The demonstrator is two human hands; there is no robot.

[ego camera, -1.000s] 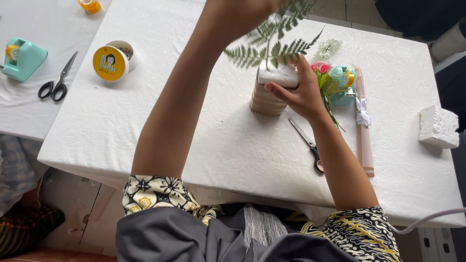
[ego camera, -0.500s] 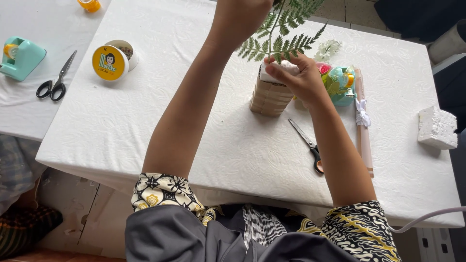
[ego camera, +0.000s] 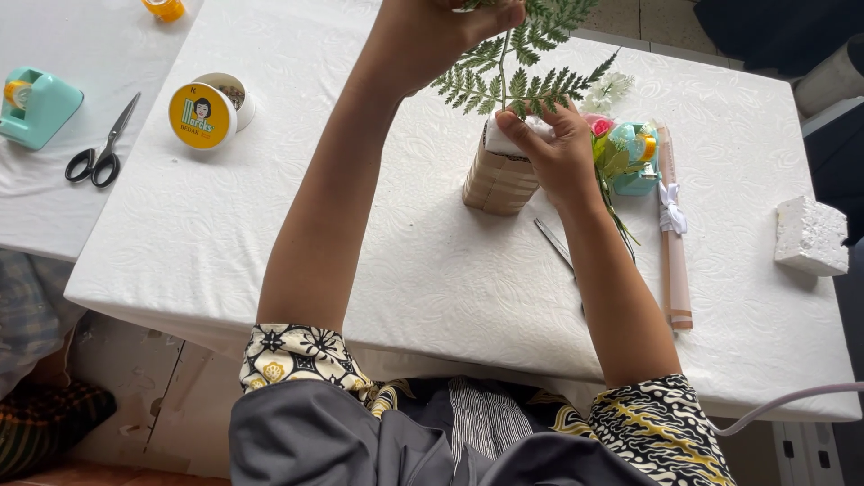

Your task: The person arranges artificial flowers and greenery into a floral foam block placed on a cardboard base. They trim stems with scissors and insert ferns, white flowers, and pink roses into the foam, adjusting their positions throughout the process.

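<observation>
My left hand (ego camera: 441, 36) pinches the stem of a green fern frond (ego camera: 526, 81) near the top edge of the view, holding it upright over a small slatted wooden vase (ego camera: 497, 175). White foam (ego camera: 500, 138) fills the vase's mouth, and the stem's lower end meets it. My right hand (ego camera: 560, 153) grips the vase's top right rim, fingertips on the foam. Both forearms reach over the white tablecloth (ego camera: 270, 243).
Right of the vase lie artificial flowers with a teal tape dispenser (ego camera: 634, 157), a pink paper roll with a white bow (ego camera: 673, 225) and a foam block (ego camera: 810, 236). Scissors (ego camera: 556, 247) lie under my right arm. At left: a yellow-lidded tin (ego camera: 202, 114), black scissors (ego camera: 101, 148), another teal dispenser (ego camera: 36, 103).
My left hand and the fern have shifted slightly upward in view. My right hand has moved from the vase's side up onto its foam top.
</observation>
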